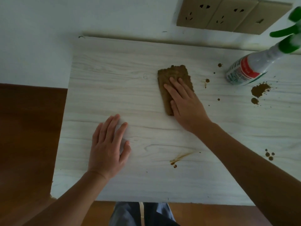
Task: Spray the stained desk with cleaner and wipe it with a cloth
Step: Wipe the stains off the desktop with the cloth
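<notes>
Head view, looking down on a pale wood-grain desk (pixel 114 82) set against a white wall (pixel 48 30). The right hand (pixel 187 105) lies flat on a brown, soiled cloth (pixel 172 75), fingers straight and close together, pressing it to the desk top right of centre, towards the far side. The left hand (pixel 107 147) rests palm down on bare desk, nearer and to the left, fingers extended and slightly spread, holding nothing. A spray bottle (pixel 247 69) with a green trigger head and a red-and-white label stands at the far right, apart from the cloth. Brown stains lie on the right half of the desk: a large blot (pixel 259 90) just near of the bottle, small spots between bottle and cloth, a thin streak (pixel 182 156) near the right forearm, and a small cluster of drops (pixel 269 155) at the right edge. A beige socket panel (pixel 228 15) is fixed to the wall. Brown flooring (pixel 29 128) shows at left, and trouser legs (pixel 140 214) at the near edge.
</notes>
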A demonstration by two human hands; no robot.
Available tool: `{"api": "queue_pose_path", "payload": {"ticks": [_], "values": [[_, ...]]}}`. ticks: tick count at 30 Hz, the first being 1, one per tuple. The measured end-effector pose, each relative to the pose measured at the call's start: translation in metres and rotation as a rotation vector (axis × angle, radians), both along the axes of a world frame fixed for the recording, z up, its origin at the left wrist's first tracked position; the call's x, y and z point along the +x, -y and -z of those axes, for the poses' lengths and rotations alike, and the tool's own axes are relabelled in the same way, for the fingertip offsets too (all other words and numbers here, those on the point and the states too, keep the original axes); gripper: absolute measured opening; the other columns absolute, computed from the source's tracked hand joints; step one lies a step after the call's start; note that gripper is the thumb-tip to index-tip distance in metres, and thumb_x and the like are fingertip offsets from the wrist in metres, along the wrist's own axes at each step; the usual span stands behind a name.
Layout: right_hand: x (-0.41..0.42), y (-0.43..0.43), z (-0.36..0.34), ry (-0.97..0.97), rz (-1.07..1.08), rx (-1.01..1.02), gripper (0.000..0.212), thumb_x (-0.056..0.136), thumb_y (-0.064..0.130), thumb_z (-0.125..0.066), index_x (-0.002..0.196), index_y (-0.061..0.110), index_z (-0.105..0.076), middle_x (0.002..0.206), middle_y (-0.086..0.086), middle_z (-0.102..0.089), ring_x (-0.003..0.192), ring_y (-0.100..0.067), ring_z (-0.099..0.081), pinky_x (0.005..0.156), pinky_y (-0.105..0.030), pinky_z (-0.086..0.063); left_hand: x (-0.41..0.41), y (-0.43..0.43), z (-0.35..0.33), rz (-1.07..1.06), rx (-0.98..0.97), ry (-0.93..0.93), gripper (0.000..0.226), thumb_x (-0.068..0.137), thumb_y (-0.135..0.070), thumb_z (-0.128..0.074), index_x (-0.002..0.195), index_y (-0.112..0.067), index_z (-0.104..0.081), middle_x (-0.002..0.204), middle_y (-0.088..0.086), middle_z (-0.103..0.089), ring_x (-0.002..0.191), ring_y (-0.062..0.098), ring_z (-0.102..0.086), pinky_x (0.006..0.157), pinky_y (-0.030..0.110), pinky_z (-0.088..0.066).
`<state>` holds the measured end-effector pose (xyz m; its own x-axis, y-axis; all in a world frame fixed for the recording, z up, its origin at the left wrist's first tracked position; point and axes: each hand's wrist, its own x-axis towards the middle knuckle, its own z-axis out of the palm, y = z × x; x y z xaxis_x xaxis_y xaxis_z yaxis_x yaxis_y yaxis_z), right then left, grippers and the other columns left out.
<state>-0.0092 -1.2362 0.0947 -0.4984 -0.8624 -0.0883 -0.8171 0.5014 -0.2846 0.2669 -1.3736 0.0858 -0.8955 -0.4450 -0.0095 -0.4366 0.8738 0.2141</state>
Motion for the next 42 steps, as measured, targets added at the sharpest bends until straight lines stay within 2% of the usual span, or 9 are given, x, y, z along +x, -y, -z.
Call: {"api": "queue_pose_path", "payload": {"ticks": [5, 8, 19, 23, 26, 30, 36, 39, 42], "values": [[-0.080, 0.013, 0.001, -0.020, 0.364, -0.023, 0.056, 0.100, 0.028, -0.030, 0.154, 0.013, -0.033, 0.163, -0.013, -0.025, 0.151, -0.037, -0.019, 0.124, -0.047, -0.018, 0.001, 0.000, 0.000, -0.002, -0.008, -0.005, 0.059, 0.097, -0.040, -0.042, 0.146, -0.009, -0.050, 0.161, 0.017, -0.038, 0.153, 0.034, -0.030, 0.125, 0.052, -0.022], [-0.091, 0.018, 0.004, -0.016, 0.481, -0.032, 0.057, 0.099, 0.025, -0.035, 0.154, 0.012, -0.033, 0.163, -0.014, -0.026, 0.150, -0.038, -0.021, 0.124, -0.045, -0.017, 0.000, -0.001, -0.002, -0.002, 0.003, -0.003, 0.059, 0.097, -0.040, -0.042, 0.146, -0.009, -0.050, 0.161, 0.016, -0.037, 0.153, 0.033, -0.029, 0.125, 0.051, -0.022], [0.033, -0.039, -0.005, 0.057, 0.449, -0.033, 0.056, 0.104, 0.027, -0.037, 0.158, 0.021, -0.025, 0.167, -0.001, -0.016, 0.154, -0.024, -0.009, 0.125, -0.041, -0.011, -0.001, -0.002, -0.002, -0.012, 0.004, -0.003, 0.060, 0.096, -0.040, -0.041, 0.147, -0.010, -0.049, 0.162, 0.017, -0.037, 0.152, 0.035, -0.031, 0.124, 0.053, -0.024], [-0.010, -0.031, -0.004, 0.042, 0.437, -0.009, 0.056, 0.104, 0.029, -0.036, 0.158, 0.020, -0.024, 0.167, -0.003, -0.014, 0.154, -0.026, -0.009, 0.125, -0.041, -0.012, -0.001, -0.002, -0.002, -0.013, 0.004, 0.004, 0.060, 0.095, -0.040, -0.042, 0.147, -0.009, -0.049, 0.162, 0.017, -0.037, 0.152, 0.035, -0.030, 0.124, 0.053, -0.023], [-0.067, -0.013, 0.000, 0.030, 0.531, -0.015, 0.056, 0.104, 0.028, -0.037, 0.157, 0.018, -0.025, 0.167, -0.007, -0.015, 0.153, -0.031, -0.011, 0.124, -0.048, -0.016, -0.001, -0.002, -0.002, -0.016, 0.004, 0.000, 0.060, 0.094, -0.039, -0.042, 0.145, -0.009, -0.051, 0.161, 0.017, -0.038, 0.152, 0.035, -0.031, 0.124, 0.053, -0.023], [-0.095, 0.004, 0.002, 0.039, 0.636, -0.060, 0.055, 0.103, 0.025, -0.038, 0.156, 0.016, -0.027, 0.166, -0.008, -0.017, 0.153, -0.030, -0.011, 0.124, -0.047, -0.017, 0.000, -0.002, -0.002, -0.012, -0.001, 0.003, 0.060, 0.094, -0.039, -0.042, 0.145, -0.009, -0.051, 0.161, 0.016, -0.038, 0.152, 0.035, -0.030, 0.124, 0.054, -0.024], [-0.028, -0.028, 0.001, 0.062, 0.523, -0.102, 0.057, 0.100, 0.029, -0.036, 0.155, 0.014, -0.032, 0.164, -0.008, -0.024, 0.151, -0.031, -0.018, 0.124, -0.047, -0.016, -0.002, -0.002, -0.003, -0.019, -0.004, -0.007, 0.059, 0.096, -0.039, -0.040, 0.144, -0.008, -0.051, 0.161, 0.017, -0.038, 0.151, 0.035, -0.031, 0.124, 0.052, -0.022], [0.022, -0.061, -0.005, 0.079, 0.466, -0.079, 0.057, 0.101, 0.034, -0.031, 0.156, 0.019, -0.029, 0.166, -0.002, -0.020, 0.153, -0.024, -0.013, 0.125, -0.043, -0.014, -0.002, -0.003, -0.002, -0.021, -0.010, -0.008, 0.060, 0.096, -0.040, -0.039, 0.145, -0.007, -0.052, 0.160, 0.018, -0.038, 0.150, 0.036, -0.032, 0.124, 0.051, -0.021], [0.044, -0.086, -0.008, 0.112, 0.431, -0.043, 0.056, 0.104, 0.032, -0.037, 0.158, 0.025, -0.024, 0.167, 0.005, -0.013, 0.155, -0.017, -0.006, 0.125, -0.042, -0.013, -0.001, -0.002, -0.001, -0.026, -0.005, -0.007, 0.060, 0.096, -0.040, -0.039, 0.144, -0.006, -0.052, 0.160, 0.018, -0.039, 0.150, 0.036, -0.032, 0.124, 0.051, -0.021]]}}
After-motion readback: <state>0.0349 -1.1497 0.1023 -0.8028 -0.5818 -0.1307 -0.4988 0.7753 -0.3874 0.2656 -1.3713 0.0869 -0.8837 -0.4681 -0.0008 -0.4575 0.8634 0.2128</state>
